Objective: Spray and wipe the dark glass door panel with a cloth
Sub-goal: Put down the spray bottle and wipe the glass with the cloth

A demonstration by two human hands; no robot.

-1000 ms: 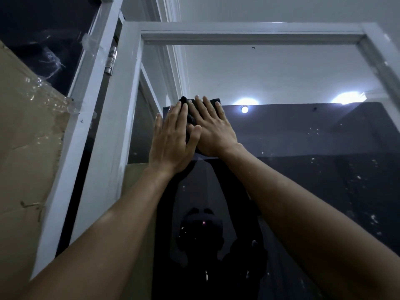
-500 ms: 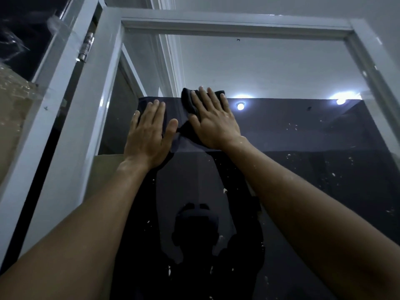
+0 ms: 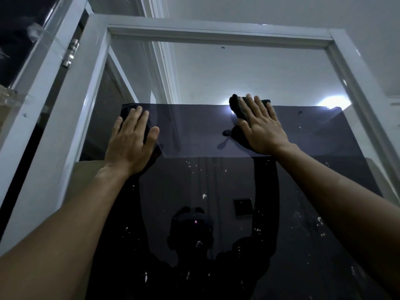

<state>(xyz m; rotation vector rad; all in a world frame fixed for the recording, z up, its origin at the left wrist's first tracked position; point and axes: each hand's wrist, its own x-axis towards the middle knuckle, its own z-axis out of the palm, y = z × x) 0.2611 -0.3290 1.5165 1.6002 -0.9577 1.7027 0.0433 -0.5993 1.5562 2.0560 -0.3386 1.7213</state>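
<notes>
The dark tinted glass door panel (image 3: 216, 213), set in a pale grey painted door frame (image 3: 82, 109), stands upright in front of the person and runs taller than it is wide. The right hand (image 3: 263, 126) lies flat with straight fingers, pressing a crumpled black cloth (image 3: 237, 109) against the glass near the upper right. The left hand (image 3: 129, 144) is spread flat and bare on the glass to the left, holding nothing. The cloth is under the right hand alone, so that hand looks set to wipe. White specks (image 3: 204, 197) dot the glass below both hands, so the unwiped stretch probably lies downward
</notes>
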